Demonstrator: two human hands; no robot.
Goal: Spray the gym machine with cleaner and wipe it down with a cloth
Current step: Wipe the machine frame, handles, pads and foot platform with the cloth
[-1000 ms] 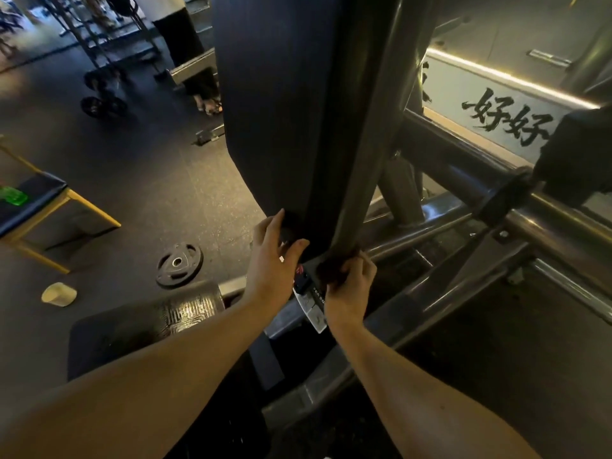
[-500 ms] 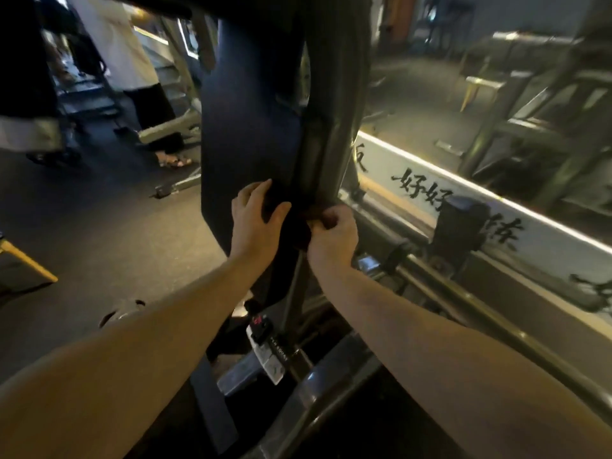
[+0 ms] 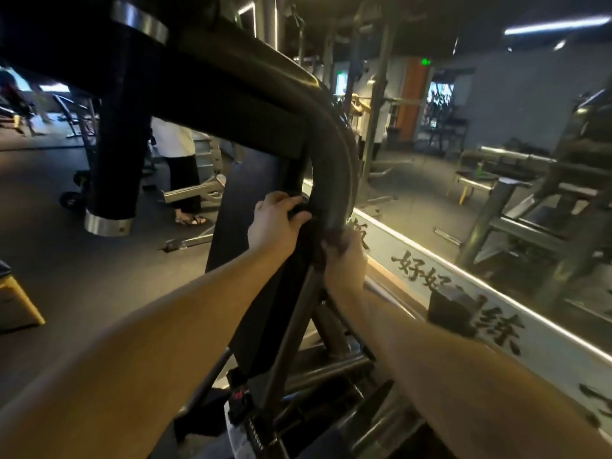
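Observation:
A dark gym machine fills the middle of the view, with a thick curved steel tube [image 3: 334, 167] bending down beside a dark back pad [image 3: 251, 266]. A dark cloth [image 3: 306, 223] is wrapped around the tube just below the bend. My left hand [image 3: 275, 223] grips the cloth from the left side of the tube. My right hand [image 3: 344, 256] holds the cloth's other end on the right side, fingers curled around it. No spray bottle shows near my hands.
A black padded roller with chrome end caps [image 3: 112, 180] hangs at upper left. A person in a white top [image 3: 178, 167] stands behind it. A mirror wall with a white lettered base strip [image 3: 463, 293] runs along the right. A yellow-legged bench [image 3: 20, 293] sits at far left.
Both hands have slid the cloth upward along the tube, from its lower end to just under the bend. My view has tilted up with them.

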